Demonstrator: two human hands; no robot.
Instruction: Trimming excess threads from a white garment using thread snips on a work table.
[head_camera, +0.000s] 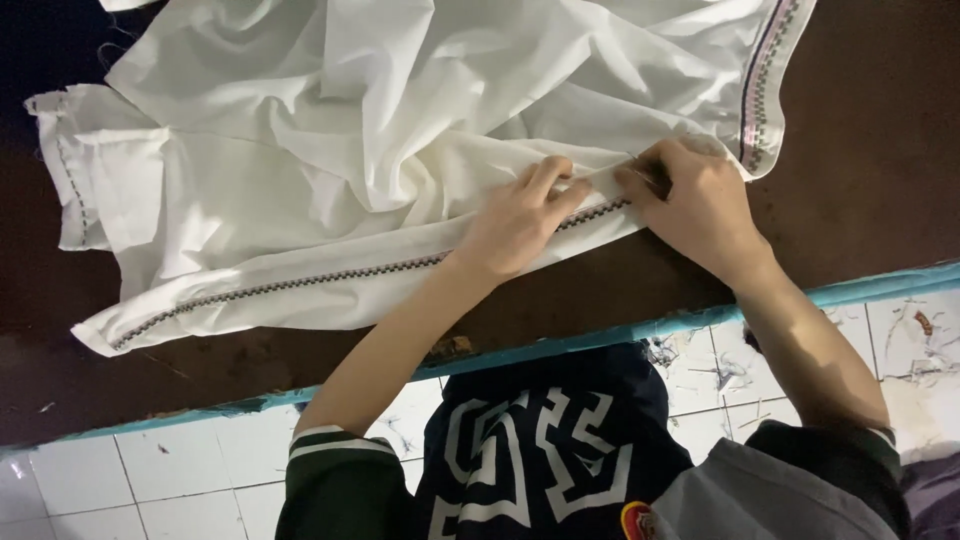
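White cloth (330, 190) hem seemingly under fingertips (560, 185)

White cloth (330, 150), plain, with a narrow black-and-white checked trim strip (300, 282) along its folded hem; same trim plus a pinkish line on the cloth's upper right edge. Under the cloth: dark brown table (870, 150) with a teal edge band. Below that band: white floor tiles (120, 480), dark-smudged. Shirt (540, 450) below the table edge: navy, white block pattern, white-striped cuffs.
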